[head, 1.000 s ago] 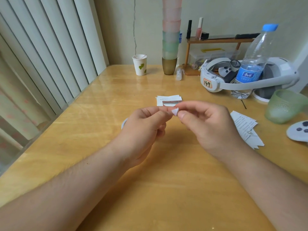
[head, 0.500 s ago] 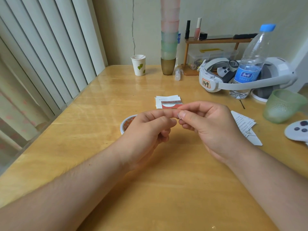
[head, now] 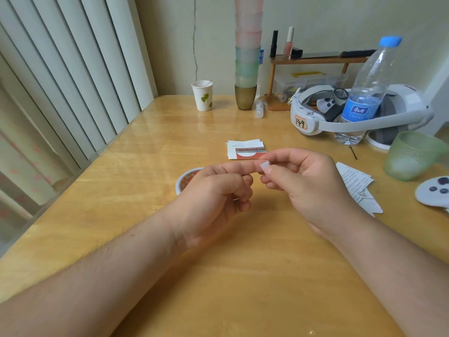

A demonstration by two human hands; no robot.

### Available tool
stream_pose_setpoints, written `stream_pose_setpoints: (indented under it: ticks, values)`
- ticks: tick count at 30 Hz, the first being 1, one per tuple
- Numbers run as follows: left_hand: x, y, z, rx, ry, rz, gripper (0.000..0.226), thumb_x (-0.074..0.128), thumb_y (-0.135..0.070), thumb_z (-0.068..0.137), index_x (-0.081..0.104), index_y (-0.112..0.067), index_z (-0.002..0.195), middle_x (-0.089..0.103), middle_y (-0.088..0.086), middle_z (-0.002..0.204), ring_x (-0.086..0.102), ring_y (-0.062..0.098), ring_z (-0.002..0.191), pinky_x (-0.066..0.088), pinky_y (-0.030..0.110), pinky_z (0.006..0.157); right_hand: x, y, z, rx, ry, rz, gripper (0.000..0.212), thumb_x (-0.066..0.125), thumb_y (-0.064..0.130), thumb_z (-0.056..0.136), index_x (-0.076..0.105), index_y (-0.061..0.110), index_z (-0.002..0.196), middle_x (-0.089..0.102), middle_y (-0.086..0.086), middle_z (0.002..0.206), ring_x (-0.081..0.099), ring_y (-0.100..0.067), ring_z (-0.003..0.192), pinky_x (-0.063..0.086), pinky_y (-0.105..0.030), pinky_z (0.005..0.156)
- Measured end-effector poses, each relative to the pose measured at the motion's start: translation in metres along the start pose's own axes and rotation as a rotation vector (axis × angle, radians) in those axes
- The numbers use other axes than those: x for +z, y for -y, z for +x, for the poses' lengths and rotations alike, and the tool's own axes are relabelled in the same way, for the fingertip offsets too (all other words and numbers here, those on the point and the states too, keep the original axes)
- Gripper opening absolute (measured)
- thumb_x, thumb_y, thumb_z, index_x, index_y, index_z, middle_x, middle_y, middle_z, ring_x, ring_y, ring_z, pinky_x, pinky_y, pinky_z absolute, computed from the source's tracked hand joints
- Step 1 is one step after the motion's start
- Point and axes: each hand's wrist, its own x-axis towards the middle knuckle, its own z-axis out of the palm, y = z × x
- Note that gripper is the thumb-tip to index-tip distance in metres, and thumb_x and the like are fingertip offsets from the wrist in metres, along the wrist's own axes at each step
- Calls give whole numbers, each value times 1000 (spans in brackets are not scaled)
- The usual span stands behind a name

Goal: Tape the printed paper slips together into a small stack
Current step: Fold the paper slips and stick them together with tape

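Observation:
My right hand pinches a small whitish piece of tape between thumb and forefinger, held above the table. My left hand meets it from the left. Its forefinger tip is on the tape's other end, its thumb is just under it, and its other fingers are curled. A tape roll lies flat on the table, partly hidden behind my left hand. Beyond the hands lies a small stack of printed slips with a red band. Loose printed slips are fanned out to the right.
A green frosted cup, a white controller, a headset and a water bottle crowd the right side. A paper cup and a tall cup stack stand at the back. The table's left edge runs along vertical blinds.
My left hand has shifted right and uncovered more of the tape roll. The tape piece stays pinched between both hands, which have barely moved.

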Motion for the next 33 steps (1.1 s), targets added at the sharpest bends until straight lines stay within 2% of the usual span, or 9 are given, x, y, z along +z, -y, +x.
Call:
stream_pose_setpoints:
  ticks: [2, 5, 9, 12, 15, 18, 23, 28, 33]
  values:
    - [1, 1, -1, 27, -9, 41, 56, 51, 1, 75, 77, -14, 122, 37, 4, 79, 34, 17, 73, 39, 27, 72, 0, 1, 0, 19, 3, 18, 15, 71, 2, 91, 78, 15, 94, 78, -10, 83, 71, -17, 77, 59, -27, 75]
    - [4, 0, -4, 90, -1, 193, 60, 53, 1, 74, 78, -25, 121, 30, 18, 85, 27, 31, 81, 38, 29, 73, 0, 1, 0, -10, -21, -26, 15, 73, 2, 90, 77, 16, 90, 76, -12, 82, 70, -16, 73, 59, -26, 72]
    - [5, 4, -5, 96, 53, 206, 68, 54, 2, 75, 73, -33, 129, 40, 7, 85, 35, 23, 79, 40, 30, 75, -2, -1, 2, -23, -48, -56, 16, 73, 2, 91, 75, 17, 97, 77, -6, 85, 72, -15, 72, 58, -27, 71]
    - [2, 6, -4, 71, 62, 187, 75, 54, 2, 74, 65, -30, 140, 46, 0, 84, 41, 17, 76, 43, 29, 74, -6, -1, 3, -49, -76, -117, 22, 74, 11, 92, 68, 27, 106, 76, 0, 94, 74, -22, 77, 61, -36, 73]
    - [2, 7, -3, 54, 50, 177, 78, 54, 1, 73, 60, -28, 145, 47, -1, 84, 44, 15, 73, 44, 28, 73, -11, 0, 3, -183, -158, -393, 14, 77, 23, 86, 66, 31, 89, 71, 9, 88, 69, -17, 75, 58, -35, 71]
    - [2, 7, -3, 58, 64, 180, 79, 53, 2, 72, 59, -26, 146, 47, -1, 83, 43, 15, 72, 43, 29, 73, -8, 0, -1, -345, -175, -589, 11, 80, 18, 81, 73, 27, 82, 68, 12, 82, 66, -12, 73, 55, -26, 68]
    - [3, 8, -3, 68, 75, 238, 82, 53, 3, 71, 58, -28, 147, 43, 2, 85, 37, 18, 74, 41, 26, 69, -5, -3, 0, -428, -202, -638, 8, 80, 18, 80, 76, 25, 79, 67, 13, 76, 65, -11, 67, 55, -34, 65]
    - [3, 9, -3, 78, 79, 315, 83, 55, 2, 72, 57, -33, 148, 45, 0, 85, 39, 17, 77, 39, 23, 69, -5, -2, -1, -400, -237, -633, 8, 81, 20, 80, 76, 27, 76, 69, 14, 73, 65, -10, 67, 54, -29, 65]
    - [4, 10, -4, 102, 56, 441, 86, 56, -3, 74, 51, -38, 152, 48, -5, 85, 39, 20, 80, 38, 29, 71, -4, -1, -2, -410, -248, -660, 8, 79, 19, 79, 76, 26, 76, 68, 14, 71, 65, -9, 67, 53, -26, 65]
